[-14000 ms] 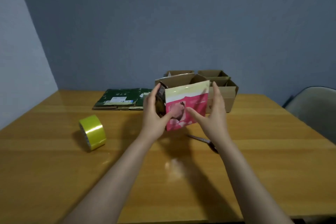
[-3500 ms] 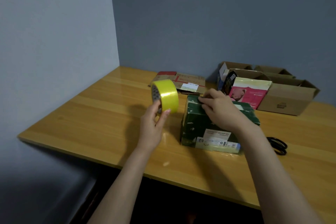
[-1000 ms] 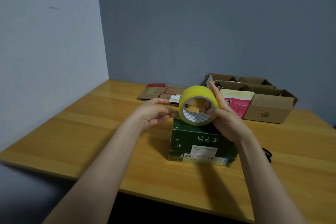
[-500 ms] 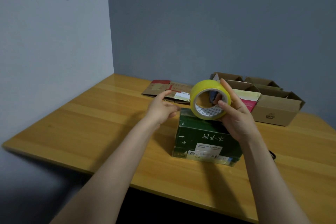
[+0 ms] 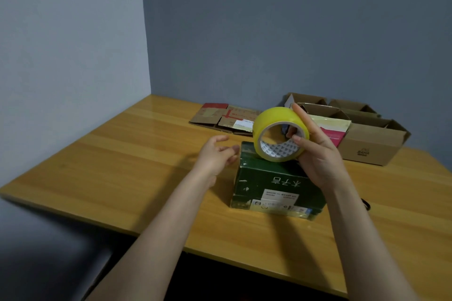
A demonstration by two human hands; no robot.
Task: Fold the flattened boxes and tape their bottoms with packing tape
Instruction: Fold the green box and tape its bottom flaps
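Right hand: grips the yellow roll of packing tape, thumb on the near rim, fingers over the top and into the core.
Left hand: open, fingers loosely spread, holding nothing; just left of the roll, apart from it.
Tape position: held on edge, core facing the camera, lower rim at the top face of the dark green cardboard box; contact cannot be confirmed.
Green box: folded up, standing on the wooden bench, below both hands.
Far bench edge: flattened brown cardboard boxes to the left, open brown cardboard boxes to the right.
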